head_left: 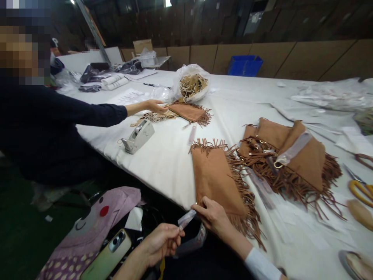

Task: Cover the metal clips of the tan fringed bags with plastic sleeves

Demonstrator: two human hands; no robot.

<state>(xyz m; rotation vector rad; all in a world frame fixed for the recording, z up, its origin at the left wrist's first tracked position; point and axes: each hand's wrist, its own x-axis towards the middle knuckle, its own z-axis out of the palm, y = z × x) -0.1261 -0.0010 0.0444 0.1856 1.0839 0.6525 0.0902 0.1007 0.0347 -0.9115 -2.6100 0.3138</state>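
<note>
My left hand is pinched shut on one end of a strip of clear tape. My right hand grips the other end of the tape and rests on the near corner of a flat brown fringed suede bag lying at the table's front edge. The tape stretches between my two hands just off the table edge.
A pile of fringed bags lies to the right, with scissors beyond. A tape dispenser stands left of centre. A co-worker's hand rests on another fringed bag. A phone lies on my lap.
</note>
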